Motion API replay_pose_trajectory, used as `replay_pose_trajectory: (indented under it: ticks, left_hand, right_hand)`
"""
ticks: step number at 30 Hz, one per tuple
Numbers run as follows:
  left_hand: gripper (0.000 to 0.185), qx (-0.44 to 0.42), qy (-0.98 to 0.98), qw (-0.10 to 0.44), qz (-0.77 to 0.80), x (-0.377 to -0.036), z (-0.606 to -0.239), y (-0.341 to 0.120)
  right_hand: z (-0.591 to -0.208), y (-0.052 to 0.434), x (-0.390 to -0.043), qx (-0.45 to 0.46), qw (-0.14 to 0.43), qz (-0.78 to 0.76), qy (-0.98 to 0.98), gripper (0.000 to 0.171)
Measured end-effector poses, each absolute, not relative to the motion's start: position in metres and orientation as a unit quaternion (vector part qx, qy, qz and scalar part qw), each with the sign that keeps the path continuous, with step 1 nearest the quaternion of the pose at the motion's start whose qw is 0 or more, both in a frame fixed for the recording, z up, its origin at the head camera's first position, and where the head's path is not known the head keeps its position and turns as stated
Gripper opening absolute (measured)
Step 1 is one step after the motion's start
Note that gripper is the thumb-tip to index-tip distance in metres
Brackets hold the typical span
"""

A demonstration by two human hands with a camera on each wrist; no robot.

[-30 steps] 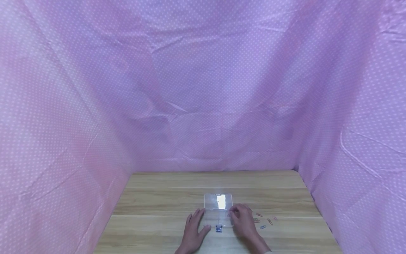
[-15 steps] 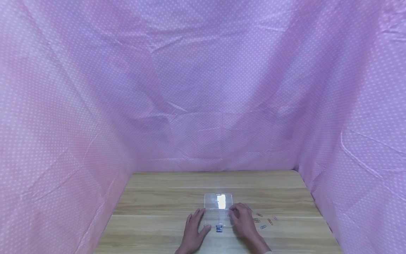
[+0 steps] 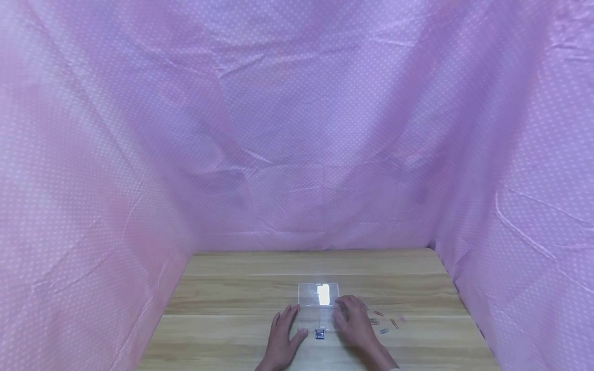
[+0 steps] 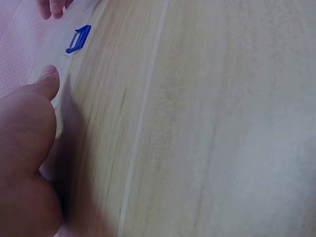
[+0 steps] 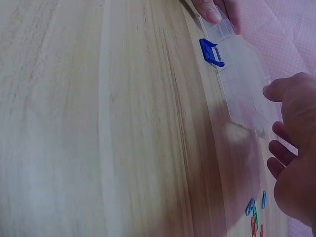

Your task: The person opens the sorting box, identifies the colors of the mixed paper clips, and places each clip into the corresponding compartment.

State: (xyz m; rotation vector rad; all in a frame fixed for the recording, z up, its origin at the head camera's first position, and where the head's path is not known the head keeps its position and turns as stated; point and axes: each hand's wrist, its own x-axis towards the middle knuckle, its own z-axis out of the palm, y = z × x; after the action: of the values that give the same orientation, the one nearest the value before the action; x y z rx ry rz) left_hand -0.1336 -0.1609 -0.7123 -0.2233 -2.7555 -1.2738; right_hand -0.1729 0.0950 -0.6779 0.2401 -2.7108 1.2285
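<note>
Two hands lie on a wooden tabletop (image 3: 232, 288), one at each side of a small clear plastic box (image 3: 318, 309) near its front edge. The box is open, with its lid laid back flat towards the far side, where it catches a bright glare. A blue clasp (image 3: 319, 335) sits at the box's near edge, between the two hands.

The left hand (image 3: 284, 337) rests beside the left end of the box with its fingers spread and fairly straight, and its thumb (image 4: 47, 81) presses against the box's near left wall. It grips nothing.

The right hand (image 3: 355, 324) is at the right end of the box, fingers loosely bent over the box's right edge, the thumb (image 5: 276, 90) out over the clear plastic. Whether the fingertips actually pinch the wall or only hover at it cannot be told from these views.

Several coloured paper clips (image 3: 385, 322) lie loose on the tabletop just right of the right hand, red, blue and green among them.

Pink dotted cloth (image 3: 297, 129) hangs round the tabletop on three sides.
</note>
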Motion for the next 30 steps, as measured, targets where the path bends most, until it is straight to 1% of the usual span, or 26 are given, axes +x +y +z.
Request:
replay_pose_trajectory:
  ticks: [3, 11, 15, 20, 24, 30]
  left_hand:
    - [0.070, -0.076, -0.906, 0.062, -0.412, -0.133, -0.712, -0.160]
    - [0.069, -0.087, -0.911, 0.087, -0.394, -0.134, -0.715, -0.161]
    - [0.070, -0.078, -0.906, 0.064, -0.412, -0.135, -0.716, -0.163]
    - [0.073, -0.062, -0.901, 0.029, -0.429, -0.137, -0.716, -0.165]
    - [0.073, -0.063, -0.901, 0.025, -0.429, -0.137, -0.715, -0.165]
    - [0.072, -0.065, -0.900, 0.027, -0.430, -0.138, -0.717, -0.165]
  right_hand:
    - [-0.677, 0.096, -0.173, 0.096, 0.083, 0.399, -0.908, 0.035]
    - [-0.675, 0.101, -0.170, 0.097, 0.049, 0.383, -0.917, 0.048]
    - [-0.673, 0.105, -0.168, 0.093, 0.035, 0.381, -0.919, 0.052]
    - [-0.669, 0.110, -0.166, 0.092, 0.033, 0.375, -0.922, 0.055]
    - [-0.667, 0.117, -0.163, 0.098, 0.041, 0.368, -0.924, 0.058]
    - [-0.667, 0.130, -0.158, 0.114, 0.075, 0.355, -0.925, 0.058]
